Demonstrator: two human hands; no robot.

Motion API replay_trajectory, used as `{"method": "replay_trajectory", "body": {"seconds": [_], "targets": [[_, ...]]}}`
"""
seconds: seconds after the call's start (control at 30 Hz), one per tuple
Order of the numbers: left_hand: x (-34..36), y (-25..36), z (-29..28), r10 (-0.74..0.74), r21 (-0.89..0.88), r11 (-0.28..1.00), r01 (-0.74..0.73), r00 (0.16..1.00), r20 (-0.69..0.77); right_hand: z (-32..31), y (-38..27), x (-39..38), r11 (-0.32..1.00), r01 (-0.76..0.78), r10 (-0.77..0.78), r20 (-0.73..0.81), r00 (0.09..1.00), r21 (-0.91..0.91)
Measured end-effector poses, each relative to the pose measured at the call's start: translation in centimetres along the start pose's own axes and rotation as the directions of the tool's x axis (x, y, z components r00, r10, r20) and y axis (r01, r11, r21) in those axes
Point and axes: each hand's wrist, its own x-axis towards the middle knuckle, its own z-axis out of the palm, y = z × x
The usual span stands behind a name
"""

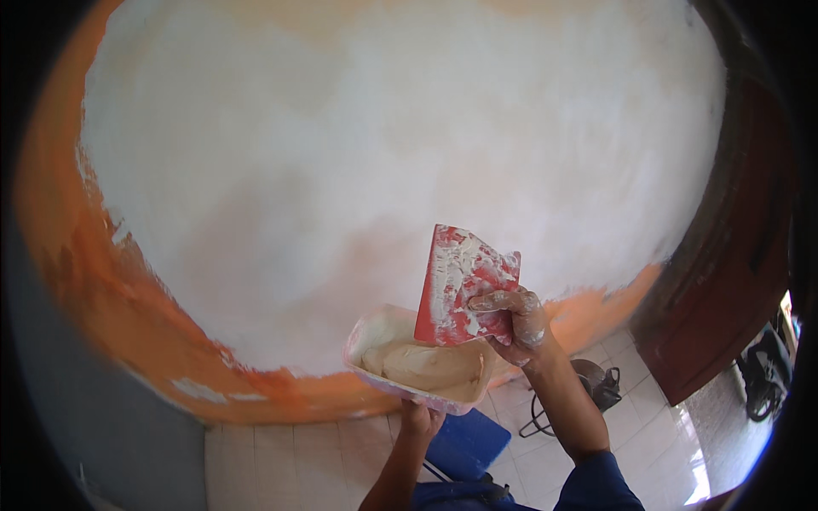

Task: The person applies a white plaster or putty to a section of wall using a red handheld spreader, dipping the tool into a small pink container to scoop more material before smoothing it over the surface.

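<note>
Only the head view here, so going off that. The right hand point(521, 324) is clamped on a red spreader point(460, 285), thumb side on the face turned to the camera; the rest of the grip is tucked behind it, so I can't see how those fingers sit. The spreader sticks up and left from that hand, smeared with off-white paste point(417, 366), and there's paste on the knuckles too.

Below and left of the right hand is a pale pinkish tub point(434, 402) with more of the same paste in it. The left hand point(421, 419) has hold of it from underneath, fingers mostly hidden by the tub, so their exact curl is anyone's guess. The spreader's low corner covers a bit of the tub's far side; can't tell if they touch.

Ahead of both hands is a big whitish wall point(383, 153) with a rough orange border point(102, 289). Just under the left hand there's something flat and blue point(473, 447) by the tiled floor point(315, 464), partly covered. Behind the right forearm, a dark object point(607, 390) is half blocked. Far right of that hand, a dark red panel point(724, 281) runs into the black fisheye rim.
</note>
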Motion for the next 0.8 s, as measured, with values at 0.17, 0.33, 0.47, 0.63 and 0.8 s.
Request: {"method": "replay_trajectory", "body": {"seconds": [0.17, 0.33, 0.47, 0.63, 0.8], "targets": [[-3.6, -3.0, 3.0, -0.088, -0.114, 0.99, 0.085, 0.996, -0.02, -2.5, -2.7, -3.2, 0.966, -0.037, -0.007, -0.167, 0.986, -0.257], [-5.2, -5.6, 6.0, -0.005, -0.015, 1.0, 0.001, 0.964, -0.266, -3.7, -6.2, -6.7, 0.76, -0.201, 0.119, -0.172, 0.978, -0.618], [-5.5, -8.1, 7.3, 0.046, 0.137, 0.99, 0.013, 0.908, -0.417, -5.6, -6.3, -9.0, 0.709, -0.044, 0.058, -0.005, 0.998, -0.704], [-6.7, -8.9, 8.5, 0.153, 0.485, 0.864, 0.135, 0.847, -0.508, -7.2, -4.5, -11.4, 0.723, -0.101, 0.091, -0.051, 0.995, -0.684], [-7.1, -9.2, 9.1, 0.174, 0.684, 0.665, 0.3, 0.828, -0.533, -9.4, -3.6, -13.8, 0.367, -0.037, 0.117, 0.007, 0.993, -0.93]]}}
